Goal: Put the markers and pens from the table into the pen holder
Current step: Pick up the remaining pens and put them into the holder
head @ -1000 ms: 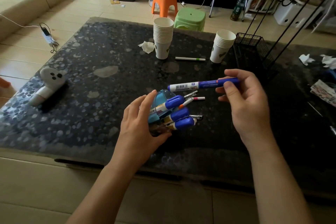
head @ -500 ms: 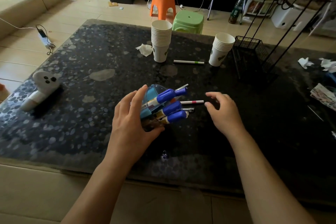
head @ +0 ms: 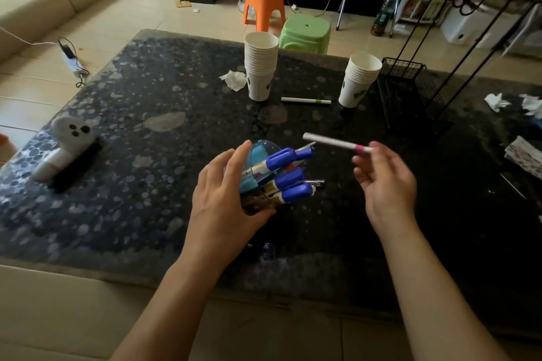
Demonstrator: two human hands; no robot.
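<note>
left hand point(head: 225, 199) wrapped around blue pen holder point(head: 255, 168), tilted toward 2 o'clock on dark table point(head: 146, 155); three blue-capped markers point(head: 286, 176) jut from its mouth. right hand point(head: 387, 184) at 3 o'clock of holder, lifted off table, fingertips pinching white pen with pink band point(head: 337, 142) (blurred), other fingers loosely curled; pen's free end points toward 10 o'clock. white pen with green band point(head: 306, 100) lies flat at 12 o'clock, between two paper cup stacks point(head: 261, 67).
</note>
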